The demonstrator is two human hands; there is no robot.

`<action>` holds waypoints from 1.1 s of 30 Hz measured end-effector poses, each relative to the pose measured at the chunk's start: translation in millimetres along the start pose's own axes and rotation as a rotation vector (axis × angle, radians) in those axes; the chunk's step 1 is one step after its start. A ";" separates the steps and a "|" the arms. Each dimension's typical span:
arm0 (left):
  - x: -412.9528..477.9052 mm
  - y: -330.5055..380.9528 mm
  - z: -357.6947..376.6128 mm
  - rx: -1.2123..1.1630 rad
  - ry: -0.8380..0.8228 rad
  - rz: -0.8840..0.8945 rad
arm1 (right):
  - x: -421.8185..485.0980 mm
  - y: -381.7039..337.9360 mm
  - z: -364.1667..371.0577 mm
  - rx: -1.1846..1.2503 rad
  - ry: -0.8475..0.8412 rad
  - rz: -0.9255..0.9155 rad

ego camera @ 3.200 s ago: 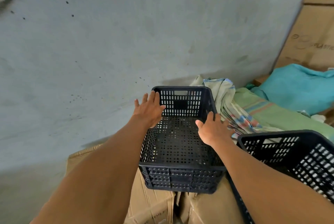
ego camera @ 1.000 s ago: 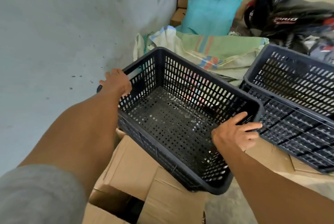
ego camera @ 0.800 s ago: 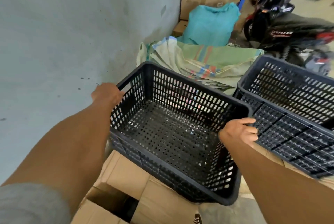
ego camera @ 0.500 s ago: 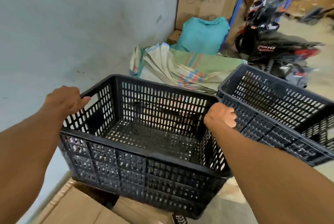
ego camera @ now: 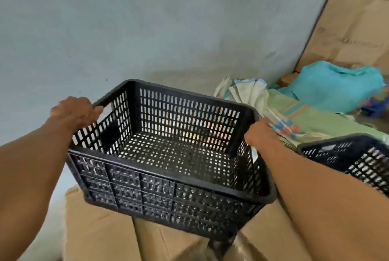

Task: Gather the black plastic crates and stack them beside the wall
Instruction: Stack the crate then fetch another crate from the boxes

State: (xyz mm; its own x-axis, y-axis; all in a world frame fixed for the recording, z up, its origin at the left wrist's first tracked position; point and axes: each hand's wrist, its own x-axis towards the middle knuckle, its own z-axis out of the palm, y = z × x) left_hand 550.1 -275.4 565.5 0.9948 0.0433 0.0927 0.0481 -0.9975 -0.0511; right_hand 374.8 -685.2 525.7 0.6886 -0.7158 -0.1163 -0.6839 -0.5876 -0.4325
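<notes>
I hold an empty black perforated plastic crate in front of me, lifted above cardboard boxes. My left hand grips the handle slot on its left end. My right hand grips the rim of its right end. A second black crate sits at the right edge, partly cut off by the frame and by my right forearm. The grey wall rises just behind the held crate.
Flattened cardboard boxes lie under the crate. Striped woven sacks and a teal bundle are heaped to the right by the wall. Tall cardboard cartons stand at the far right.
The crate has swung left and come up, with its long side now facing me and the wall behind it. The view turned left, so the motorcycle and most of the second crate left the frame.
</notes>
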 end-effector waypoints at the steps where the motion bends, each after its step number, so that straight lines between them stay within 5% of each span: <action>1: -22.5 -0.8 -0.2 -0.002 0.014 -0.062 | 2.4 10.0 -6.2 0.067 0.029 0.002; 9: -209.5 -19.4 -6.5 0.016 0.062 -0.399 | -22.8 52.5 -34.8 -0.024 -0.085 -0.202; 25: -530.8 -90.4 -17.5 0.069 0.066 -0.570 | -204.6 156.7 -39.1 -0.043 -0.086 -0.490; 33: -712.7 -106.6 -20.8 0.025 0.006 -0.658 | -325.9 270.3 -39.2 -0.041 -0.361 -0.462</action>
State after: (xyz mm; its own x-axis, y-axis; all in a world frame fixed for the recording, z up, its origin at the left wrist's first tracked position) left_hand -165.8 -201.0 525.6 0.7565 0.6433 0.1177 0.6483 -0.7614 -0.0055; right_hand -43.9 -625.5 481.7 0.9512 -0.2119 -0.2242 -0.2968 -0.8272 -0.4772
